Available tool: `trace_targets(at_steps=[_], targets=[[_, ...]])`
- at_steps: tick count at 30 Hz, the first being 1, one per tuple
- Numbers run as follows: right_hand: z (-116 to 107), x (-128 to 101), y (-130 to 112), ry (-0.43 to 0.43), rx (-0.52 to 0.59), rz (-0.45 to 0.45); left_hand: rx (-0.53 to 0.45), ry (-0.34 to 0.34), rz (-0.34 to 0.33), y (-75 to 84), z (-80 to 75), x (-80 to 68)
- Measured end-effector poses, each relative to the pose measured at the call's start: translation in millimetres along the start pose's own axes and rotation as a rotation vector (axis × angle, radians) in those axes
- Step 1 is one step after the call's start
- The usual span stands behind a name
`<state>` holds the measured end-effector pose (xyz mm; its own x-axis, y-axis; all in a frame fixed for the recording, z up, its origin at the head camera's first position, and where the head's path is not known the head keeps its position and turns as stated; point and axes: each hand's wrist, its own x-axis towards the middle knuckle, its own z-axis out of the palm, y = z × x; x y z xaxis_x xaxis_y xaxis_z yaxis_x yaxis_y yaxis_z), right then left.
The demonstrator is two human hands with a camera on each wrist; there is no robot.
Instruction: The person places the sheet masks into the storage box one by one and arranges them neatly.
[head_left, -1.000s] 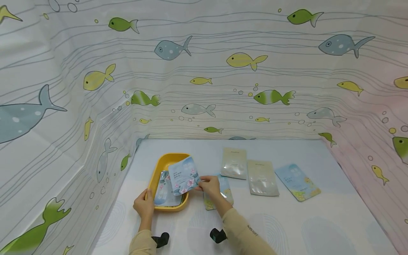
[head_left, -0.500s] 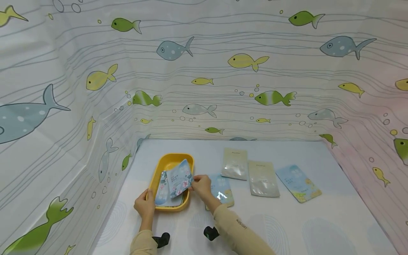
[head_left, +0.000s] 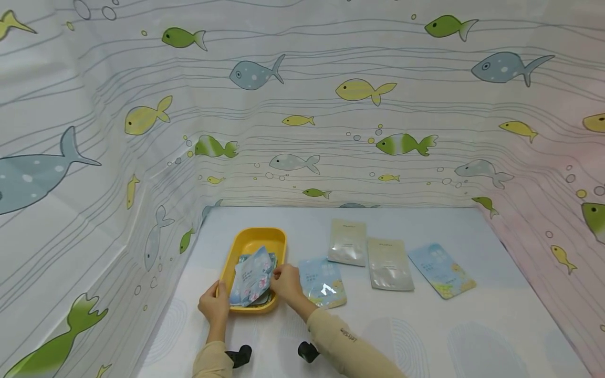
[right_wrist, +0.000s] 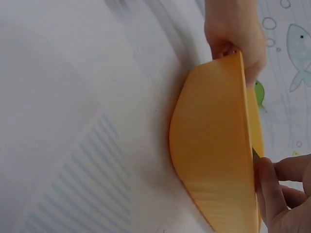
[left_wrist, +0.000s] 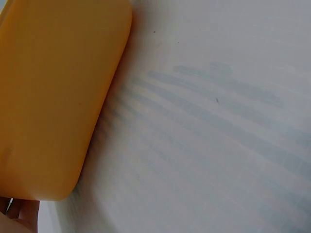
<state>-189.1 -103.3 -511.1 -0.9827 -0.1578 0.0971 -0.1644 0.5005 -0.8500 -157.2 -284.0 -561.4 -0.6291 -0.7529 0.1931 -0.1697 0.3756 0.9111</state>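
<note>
A yellow tray (head_left: 259, 232) sits at the left of the table, with a silvery sachet lying in it. My left hand (head_left: 215, 303) grips the tray's near left corner, thumb over the rim. My right hand (head_left: 285, 279) reaches over the tray's right rim and pinches a pale blue flowered sachet (head_left: 252, 277), which lies tilted inside the tray on the other one. The right wrist view shows the tray (right_wrist: 214, 160) from outside, the left hand (right_wrist: 238, 34) on its far corner and my right fingers (right_wrist: 284, 194) curled at its rim. The left wrist view shows only the tray's wall (left_wrist: 48, 97).
To the right of the tray lie a blue-and-yellow sachet (head_left: 323, 282), two beige sachets (head_left: 347, 241) (head_left: 389, 264) and another blue sachet (head_left: 441, 270). Fish-print cloth walls (head_left: 302, 131) close in the table on the left, back and right.
My right hand has moved left and lowered the flowered sachet from above the tray down into it. That uncovered the blue-and-yellow sachet beside the tray. The left hand has stayed on the tray.
</note>
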Motion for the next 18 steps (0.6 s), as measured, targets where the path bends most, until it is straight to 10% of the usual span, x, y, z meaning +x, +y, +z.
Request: trace_targets(at_steps=[18], targets=[[7.6, -5.0, -4.1, -0.085, -0.212, -0.138, 0.004, -0.004, 0.019, -0.7, 0.0, 0.5]])
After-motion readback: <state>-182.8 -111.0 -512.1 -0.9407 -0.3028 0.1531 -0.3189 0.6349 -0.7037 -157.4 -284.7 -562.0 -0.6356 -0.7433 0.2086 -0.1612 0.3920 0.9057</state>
